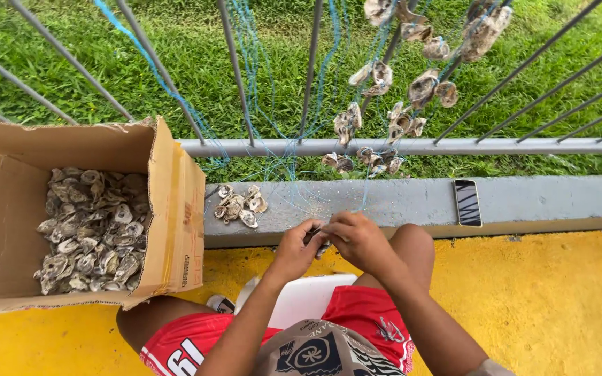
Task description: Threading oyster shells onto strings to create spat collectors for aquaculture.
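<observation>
Shells are being strung: both hands, the left hand and right hand, pinch closed together on one small oyster shell and blue line just near the concrete ledge. Further shells wait in the cardboard box (far left). Judging by this, the shell needs securing next.
</observation>
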